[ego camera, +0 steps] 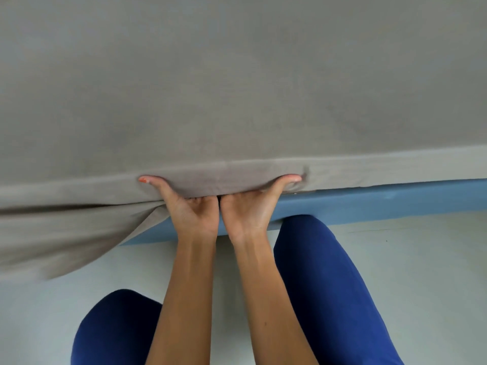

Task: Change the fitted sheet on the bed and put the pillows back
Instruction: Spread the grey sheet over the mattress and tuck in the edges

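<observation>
A grey fitted sheet (237, 88) covers the mattress top and fills the upper half of the view. My left hand (193, 209) and my right hand (250, 206) sit side by side, palms up, at the mattress's near edge. The fingers of both go under the sheet-covered edge and are hidden. Both thumbs spread outward and press on the sheet's side band, so each hand grips the covered edge. To the right the sheet lies snug along the side. To the left a loose part of the sheet (66, 233) hangs down over the blue bed base (382, 204). No pillows are in view.
The pale floor (421, 272) runs along the bed's near side. My legs in blue trousers are bent close to the base, the right one (329, 272) against it and the left one (116, 325) lower down.
</observation>
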The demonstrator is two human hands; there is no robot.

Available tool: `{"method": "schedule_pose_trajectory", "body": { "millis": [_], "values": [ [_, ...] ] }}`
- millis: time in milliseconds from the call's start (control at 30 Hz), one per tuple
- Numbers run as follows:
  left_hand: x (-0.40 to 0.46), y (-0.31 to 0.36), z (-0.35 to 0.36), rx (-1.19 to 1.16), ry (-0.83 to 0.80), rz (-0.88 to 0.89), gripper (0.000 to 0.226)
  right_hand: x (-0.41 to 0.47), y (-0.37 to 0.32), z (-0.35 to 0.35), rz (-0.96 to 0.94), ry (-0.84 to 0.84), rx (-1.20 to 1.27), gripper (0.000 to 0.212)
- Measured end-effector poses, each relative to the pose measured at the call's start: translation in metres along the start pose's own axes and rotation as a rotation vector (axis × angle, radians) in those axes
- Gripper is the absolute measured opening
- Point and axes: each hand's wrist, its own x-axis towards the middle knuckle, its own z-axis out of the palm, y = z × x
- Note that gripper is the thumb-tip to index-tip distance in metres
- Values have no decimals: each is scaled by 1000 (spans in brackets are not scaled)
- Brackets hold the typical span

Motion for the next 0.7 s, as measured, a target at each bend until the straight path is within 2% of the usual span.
{"method": "schedule_pose_trajectory", "body": {
  "millis": [133, 200, 333, 400, 500, 567, 633, 700],
  "values": [
    [7, -4, 1, 0, 40, 5, 75, 4, -1, -1, 15, 17, 34, 92],
    [7, -3, 0, 9, 51, -1, 77, -2, -3, 0, 33, 59, -23, 90],
    [2, -3, 3, 31, 66, 7, 75, -25, -16, 0, -3, 326, -276, 61],
    [-1, -3, 7, 34, 101, 38, 70, -31, -27, -4, -82, 449, -318, 56],
    [-6, -3, 15, 48, 231, 71, 60, -37, -31, -2, -53, 349, -128, 72],
    [-7, 0, 21, 119, 413, 32, 68, -35, -28, 0, 1, 281, -4, 80],
    [-9, 4, 19, 154, 565, 74, 82, -28, -27, 0, 39, 239, 72, 83],
    [-9, 11, 9, 181, 600, 189, 91, -20, -26, 3, 55, 186, 98, 82]
  ]
}}
